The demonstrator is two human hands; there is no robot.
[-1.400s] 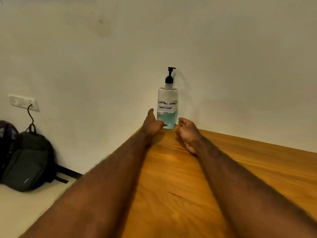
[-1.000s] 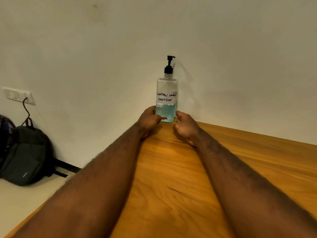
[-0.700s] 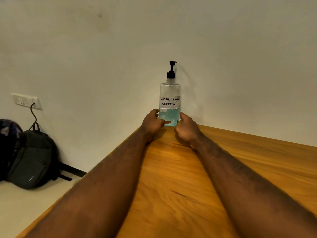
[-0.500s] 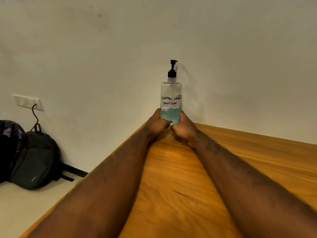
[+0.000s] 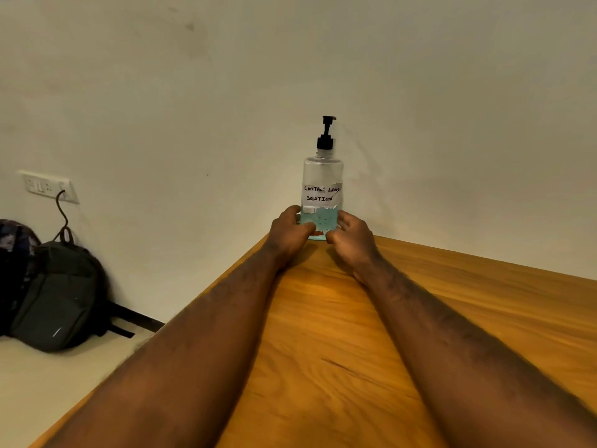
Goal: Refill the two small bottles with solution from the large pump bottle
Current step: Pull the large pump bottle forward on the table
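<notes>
The large clear pump bottle [image 5: 323, 179] stands upright at the far corner of the wooden table [image 5: 339, 334], against the wall. It has a black pump head, a handwritten label reading "contact lens solution" and a little blue liquid at the bottom. My left hand [image 5: 289, 229] grips the bottle's base from the left, with its thumb across the front. My right hand [image 5: 352, 236] holds the base from the right with curled fingers. No small bottles are in view.
The white wall rises right behind the bottle. The table's left edge runs diagonally toward me. Left of the table, a dark backpack [image 5: 56, 295] leans against the wall below a socket panel [image 5: 48, 187] with a cable hanging from it.
Both hands have slid forward along the table and closed in on the pump bottle's base from either side. The bottle still stands in the same place.
</notes>
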